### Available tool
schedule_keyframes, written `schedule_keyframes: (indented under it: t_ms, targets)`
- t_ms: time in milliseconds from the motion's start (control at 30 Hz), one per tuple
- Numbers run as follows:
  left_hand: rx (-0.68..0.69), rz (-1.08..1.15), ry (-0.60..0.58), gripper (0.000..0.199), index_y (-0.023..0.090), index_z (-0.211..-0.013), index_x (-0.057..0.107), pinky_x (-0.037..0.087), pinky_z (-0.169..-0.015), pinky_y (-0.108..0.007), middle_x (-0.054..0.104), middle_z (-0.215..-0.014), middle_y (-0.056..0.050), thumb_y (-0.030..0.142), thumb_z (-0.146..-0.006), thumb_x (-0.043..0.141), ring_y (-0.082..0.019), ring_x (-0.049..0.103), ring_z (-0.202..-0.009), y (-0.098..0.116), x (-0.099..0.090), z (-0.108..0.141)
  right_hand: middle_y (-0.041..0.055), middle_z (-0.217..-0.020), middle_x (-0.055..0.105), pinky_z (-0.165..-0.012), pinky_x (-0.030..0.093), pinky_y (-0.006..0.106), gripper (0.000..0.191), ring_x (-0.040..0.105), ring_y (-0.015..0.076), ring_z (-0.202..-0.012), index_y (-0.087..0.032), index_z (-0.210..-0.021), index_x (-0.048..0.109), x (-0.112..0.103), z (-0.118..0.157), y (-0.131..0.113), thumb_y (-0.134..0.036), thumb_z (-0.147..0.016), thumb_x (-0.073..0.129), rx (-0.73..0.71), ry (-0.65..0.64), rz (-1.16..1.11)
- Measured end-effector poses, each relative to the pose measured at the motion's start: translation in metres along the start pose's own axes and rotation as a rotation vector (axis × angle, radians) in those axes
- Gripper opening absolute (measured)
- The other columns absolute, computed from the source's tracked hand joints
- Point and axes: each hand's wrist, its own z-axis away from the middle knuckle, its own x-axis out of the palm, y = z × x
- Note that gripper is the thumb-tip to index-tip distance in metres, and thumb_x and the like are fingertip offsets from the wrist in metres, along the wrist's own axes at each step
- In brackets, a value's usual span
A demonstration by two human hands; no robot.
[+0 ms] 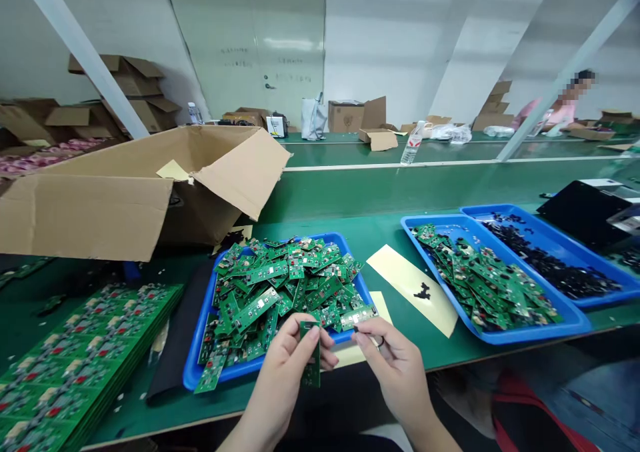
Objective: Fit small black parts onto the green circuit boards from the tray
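My left hand (286,355) is closed around one narrow green circuit board (312,369), held upright near the table's front edge. Just to the right, my right hand (397,365) pinches a small black part (356,329) between thumb and fingertips, apart from the board. Its exact kind is too small to tell. Behind both hands a blue tray (193,352) is heaped with loose circuit boards (300,275). Several small black pieces (423,292) lie on a cream paper sheet (395,269) beyond my right hand.
A second blue tray (575,325) with boards stands at right, beside a blue tray (520,211) of small black parts. Stacked board panels (75,365) lie at left, below an opened cardboard box (85,205). A bottle (413,144) stands farther back. Another person (565,109) is far right.
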Motion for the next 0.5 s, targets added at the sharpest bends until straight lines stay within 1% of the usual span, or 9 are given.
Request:
schedule_keyframes:
  t_ms: [33,100,200,333,433,500]
  targets:
    - [-0.017,-0.016,-0.031,0.026,0.019,-0.081,0.060,0.048,-0.058,-0.023,0.063,-0.067,0.002,0.043,-0.073,0.068,-0.011,0.057,-0.056,-0.002,0.003,0.001,0.0049,-0.079,0.070,-0.066,0.056,0.028,0.008,0.067,0.0199,-0.072,-0.021,-0.085,0.069,0.000,0.001,0.000,-0.021,-0.084,0.061,-0.011,-0.011,0.008]
    - [-0.038,-0.063,-0.057,0.025,0.018,-0.085,0.062,0.045,-0.056,-0.021,0.059,-0.063,0.004,0.041,-0.074,0.067,-0.009,0.054,-0.053,-0.005,0.009,0.003,0.0045,-0.078,0.070,-0.065,0.056,0.028,0.012,0.067,0.0194,-0.072,-0.022,-0.087,0.069,0.001,0.001,-0.002,-0.020,-0.086,0.057,-0.039,-0.038,0.021]
    - [-0.016,-0.163,-0.031,0.023,0.018,-0.087,0.065,0.044,-0.056,-0.022,0.058,-0.063,0.003,0.035,-0.073,0.067,-0.009,0.051,-0.052,-0.007,0.014,0.004,0.0034,-0.077,0.069,-0.062,0.055,0.027,0.017,0.066,0.0180,-0.069,-0.023,-0.089,0.068,0.002,0.002,-0.006,-0.018,-0.088,0.052,-0.087,-0.087,0.030]
    - [0.030,-0.265,-0.009,0.018,0.016,-0.077,0.066,0.043,-0.051,-0.022,0.060,-0.067,0.001,0.031,-0.068,0.069,-0.009,0.049,-0.049,-0.008,0.016,0.001,0.0026,-0.076,0.068,-0.062,0.054,0.027,0.021,0.065,0.0175,-0.069,-0.023,-0.092,0.068,0.005,0.006,-0.008,-0.014,-0.087,0.050,-0.136,-0.119,0.055]
    - [0.034,-0.280,-0.022,0.015,0.016,-0.071,0.065,0.042,-0.051,-0.022,0.054,-0.057,0.004,0.030,-0.069,0.068,-0.009,0.049,-0.048,-0.010,0.015,-0.002,0.0024,-0.078,0.069,-0.063,0.054,0.027,0.023,0.066,0.0175,-0.072,-0.024,-0.093,0.066,0.004,0.009,-0.007,-0.010,-0.087,0.049,-0.159,-0.128,0.078]
    - [0.037,-0.296,-0.037,0.015,0.016,-0.067,0.064,0.041,-0.050,-0.021,0.053,-0.054,0.005,0.030,-0.068,0.068,-0.009,0.049,-0.048,-0.011,0.014,-0.001,0.0026,-0.081,0.070,-0.067,0.055,0.030,0.024,0.066,0.0182,-0.075,-0.024,-0.094,0.065,0.001,0.010,-0.006,-0.008,-0.086,0.049,-0.203,-0.144,0.125]
